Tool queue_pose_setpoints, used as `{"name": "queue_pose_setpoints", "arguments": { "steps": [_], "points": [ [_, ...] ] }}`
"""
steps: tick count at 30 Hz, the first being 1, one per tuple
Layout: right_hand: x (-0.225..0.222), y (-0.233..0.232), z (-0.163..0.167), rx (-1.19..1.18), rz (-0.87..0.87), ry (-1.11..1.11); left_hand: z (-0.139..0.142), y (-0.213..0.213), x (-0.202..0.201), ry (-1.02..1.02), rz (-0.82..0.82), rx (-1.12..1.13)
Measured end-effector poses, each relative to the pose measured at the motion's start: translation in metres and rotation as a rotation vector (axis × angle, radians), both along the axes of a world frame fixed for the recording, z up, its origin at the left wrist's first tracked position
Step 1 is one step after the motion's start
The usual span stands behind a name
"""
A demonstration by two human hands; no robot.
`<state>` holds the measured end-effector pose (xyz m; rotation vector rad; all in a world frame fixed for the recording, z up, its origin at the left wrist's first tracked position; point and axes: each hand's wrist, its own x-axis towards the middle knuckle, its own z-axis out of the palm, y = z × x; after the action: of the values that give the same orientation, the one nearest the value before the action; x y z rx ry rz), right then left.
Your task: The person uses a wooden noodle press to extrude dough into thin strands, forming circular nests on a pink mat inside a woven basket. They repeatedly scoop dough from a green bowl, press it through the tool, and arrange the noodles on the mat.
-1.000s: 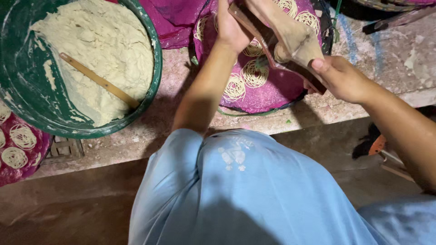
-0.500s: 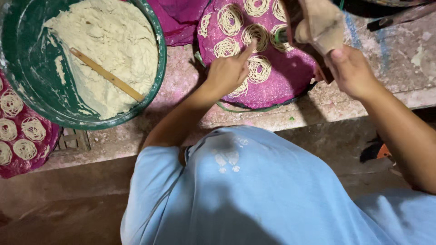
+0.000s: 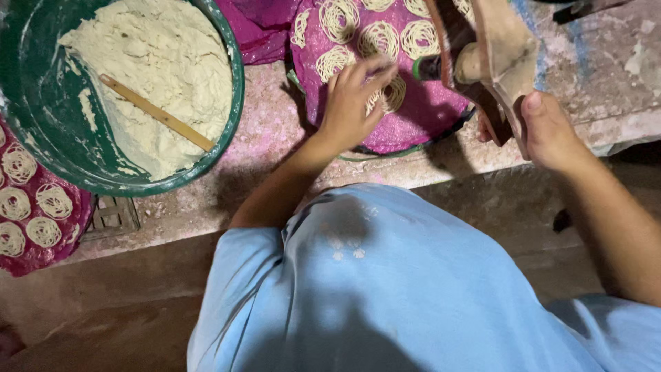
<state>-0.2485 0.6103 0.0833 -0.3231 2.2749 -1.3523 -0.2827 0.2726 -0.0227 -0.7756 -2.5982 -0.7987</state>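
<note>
Far left edge: pink mat [image 3: 27,248] with several noodle coils [image 3: 43,233] on it, partly cut off by the frame.

Next: big green bowl [image 3: 237,89] on the stone ledge [image 3: 261,148], holding a heap of pale dough [image 3: 158,76]. A wooden stick [image 3: 157,114] lies slanted across the dough, its lower end toward the bowl's right rim.

Centre: left hand [image 3: 351,107] reaches onto the round pink tray [image 3: 427,117], palm down, fingers [image 3: 375,72] loosely spread. Fingertips touch a noodle spiral [image 3: 385,93] near the tray's front edge. More spirals sit in rows further back on the tray; the hand covers part of one.

Right of that: wooden press [image 3: 506,48] is held above the tray's right side, tilted. A green nozzle [image 3: 421,67] pokes out on its left, just beside the spiral under the fingers. Can't tell if dough is coming out.

Right hand [image 3: 547,131] is clamped around the lower end of the press handles, thumb up along the wood.

Bottom: person's light blue shirt [image 3: 385,289] fills the foreground, blocking the ledge front.
</note>
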Motion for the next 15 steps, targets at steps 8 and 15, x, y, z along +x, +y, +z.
{"name": "queue_pose_setpoints", "arguments": {
  "steps": [8,15],
  "points": [
    [-0.002,0.012,0.009,0.200,0.007,-0.518,0.016,0.055,-0.061,-0.895,-1.055,2.053],
    [-0.001,-0.009,0.005,0.549,0.021,-0.134,0.006,0.068,-0.079,-0.878,-0.897,2.225]
  ]
}}
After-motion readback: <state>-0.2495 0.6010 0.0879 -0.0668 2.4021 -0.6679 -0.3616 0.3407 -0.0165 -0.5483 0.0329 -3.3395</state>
